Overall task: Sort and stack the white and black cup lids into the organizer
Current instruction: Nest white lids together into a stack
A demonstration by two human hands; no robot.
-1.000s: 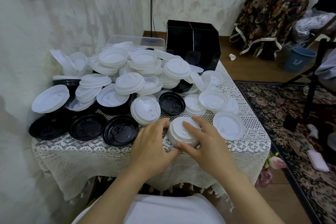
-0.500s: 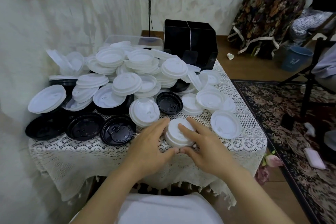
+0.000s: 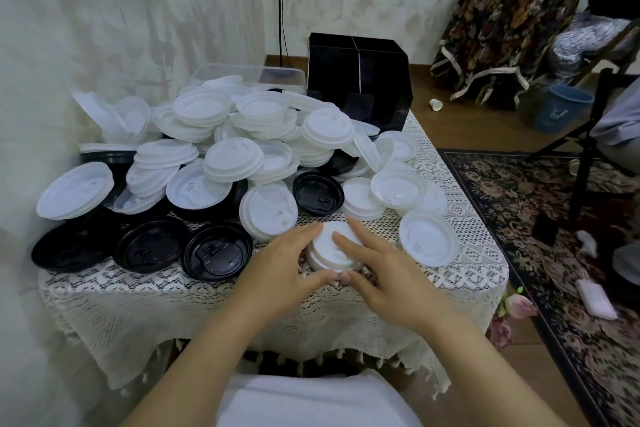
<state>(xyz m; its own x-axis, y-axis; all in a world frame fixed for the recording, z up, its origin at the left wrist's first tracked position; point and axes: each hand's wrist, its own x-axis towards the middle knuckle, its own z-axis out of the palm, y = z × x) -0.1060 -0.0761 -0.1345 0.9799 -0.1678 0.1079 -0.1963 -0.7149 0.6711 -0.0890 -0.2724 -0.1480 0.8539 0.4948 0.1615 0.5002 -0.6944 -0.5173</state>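
Note:
A short stack of white lids sits on the lace-covered table near its front edge. My left hand cups the stack from the left and my right hand from the right, fingers over its top, thumbs meeting at the near side. Behind lies a big heap of white lids with black lids along its left front. The black organizer stands at the table's far end.
A clear plastic box sits behind the heap. A single white lid lies to the right of my hands. Right of the table are a patterned rug, a blue bucket and another person.
Both hands have stayed round the white stack, with the fingers shifting a little on it. The camera has moved slightly.

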